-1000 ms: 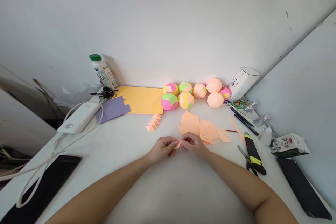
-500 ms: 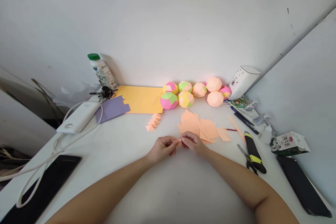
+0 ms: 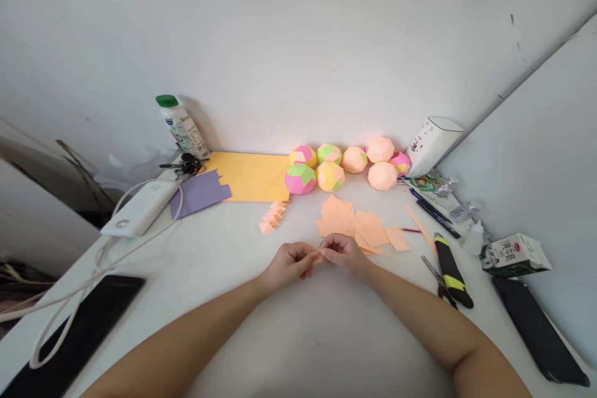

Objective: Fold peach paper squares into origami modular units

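A small folded piece of peach paper (image 3: 318, 257) sits between my two hands, mostly covered by the fingers. My left hand (image 3: 290, 266) is closed in a pinch on its left side. From the right, my right hand (image 3: 344, 254) pinches the same piece, fingertips almost meeting the left ones. Just behind the right hand lies a loose heap of flat peach paper pieces (image 3: 336, 214). Left of it, several folded peach paper units (image 3: 272, 217) stand in an overlapping row. Farther back are several faceted paper balls (image 3: 301, 178) in pink, green, yellow and peach.
Yellow paper (image 3: 256, 177) and purple paper (image 3: 200, 193) lie at the back left, near a bottle (image 3: 181, 127) and a white power strip (image 3: 140, 208). On the right are scissors (image 3: 439, 283), a utility knife (image 3: 452, 270), pens (image 3: 433, 211), a milk carton (image 3: 515, 255) and a black phone (image 3: 538, 329).
My right fingertips have shifted slightly over the peach paper, and less of it shows between the hands. Everything else on the table stays in place.
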`<state>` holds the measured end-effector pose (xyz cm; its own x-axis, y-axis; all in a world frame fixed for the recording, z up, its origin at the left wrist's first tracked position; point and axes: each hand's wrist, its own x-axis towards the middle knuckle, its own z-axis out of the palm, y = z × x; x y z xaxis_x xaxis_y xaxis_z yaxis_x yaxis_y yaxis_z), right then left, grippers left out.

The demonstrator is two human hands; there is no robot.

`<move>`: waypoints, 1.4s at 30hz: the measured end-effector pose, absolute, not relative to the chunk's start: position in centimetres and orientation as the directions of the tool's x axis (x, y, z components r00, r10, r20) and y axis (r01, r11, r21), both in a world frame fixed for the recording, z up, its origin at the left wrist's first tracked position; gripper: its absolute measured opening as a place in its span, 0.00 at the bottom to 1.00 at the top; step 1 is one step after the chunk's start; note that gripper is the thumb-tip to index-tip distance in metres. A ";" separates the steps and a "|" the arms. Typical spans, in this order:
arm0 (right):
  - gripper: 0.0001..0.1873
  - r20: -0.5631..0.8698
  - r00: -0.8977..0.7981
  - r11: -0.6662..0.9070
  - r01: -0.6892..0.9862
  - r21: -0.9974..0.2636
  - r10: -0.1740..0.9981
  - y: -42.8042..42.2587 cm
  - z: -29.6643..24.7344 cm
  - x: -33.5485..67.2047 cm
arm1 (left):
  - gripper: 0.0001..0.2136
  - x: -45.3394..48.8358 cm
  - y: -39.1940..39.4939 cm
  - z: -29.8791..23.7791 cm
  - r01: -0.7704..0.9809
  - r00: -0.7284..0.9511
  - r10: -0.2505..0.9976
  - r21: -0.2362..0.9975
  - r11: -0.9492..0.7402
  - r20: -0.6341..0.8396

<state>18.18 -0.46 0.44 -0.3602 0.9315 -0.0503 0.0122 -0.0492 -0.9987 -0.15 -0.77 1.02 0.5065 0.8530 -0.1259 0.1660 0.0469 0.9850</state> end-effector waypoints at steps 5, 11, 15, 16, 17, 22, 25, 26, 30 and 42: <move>0.08 -0.046 -0.372 -0.051 -0.005 -0.999 0.927 -0.6 0.7 18.3 | 0.14 -0.2 -0.7 1.1 0.133 0.495 0.858 0.988 0.082 -0.138; 0.06 -0.067 -0.379 -0.063 0.022 -0.998 0.923 -0.8 0.9 18.2 | 0.14 -0.3 -0.6 1.1 0.117 0.488 0.862 0.989 0.087 -0.133; 0.06 -0.064 -0.376 -0.057 0.029 -0.998 0.925 -0.8 0.7 18.3 | 0.15 -0.3 -0.5 1.1 0.129 0.501 0.853 0.987 0.094 -0.147; 0.06 -0.062 -0.374 -0.054 0.033 -0.998 0.925 -0.8 0.7 18.3 | 0.15 -0.3 -0.5 1.1 0.132 0.504 0.851 0.987 0.093 -0.147; 0.06 -0.061 -0.374 -0.050 0.038 -0.998 0.926 -0.8 0.7 18.3 | 0.15 -0.3 -0.4 1.1 0.134 0.508 0.849 0.987 0.090 -0.146; 0.07 -0.059 -0.389 -0.031 0.076 -0.997 0.919 -1.0 1.1 18.2 | 0.15 -0.4 -0.5 1.0 0.144 0.504 0.852 0.987 0.078 -0.141; 0.07 -0.054 -0.405 -0.020 0.086 -0.996 0.913 -1.0 1.2 18.1 | 0.14 -0.4 -0.6 0.8 0.153 0.502 0.855 0.986 0.061 -0.131; 0.08 -0.054 -0.405 -0.019 0.089 -0.996 0.913 -1.0 1.1 18.1 | 0.14 -0.4 -0.6 0.7 0.156 0.506 0.853 0.986 0.057 -0.130; 0.09 -0.038 -0.384 -0.003 0.092 -0.996 0.923 -0.9 0.7 18.1 | 0.14 -0.3 -0.6 0.7 0.161 0.511 0.848 0.985 0.068 -0.142; 0.10 -0.052 -0.324 -0.044 0.031 -0.999 0.945 -0.9 1.1 18.0 | 0.09 -0.2 -0.6 1.0 -0.001 0.362 0.921 0.988 0.154 -0.143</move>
<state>18.04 -0.87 1.14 -0.3238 0.9447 -0.0520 0.0306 -0.0444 -0.9985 -0.18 -0.57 0.96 0.3622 0.9211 -0.1426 -0.0014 0.1535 0.9881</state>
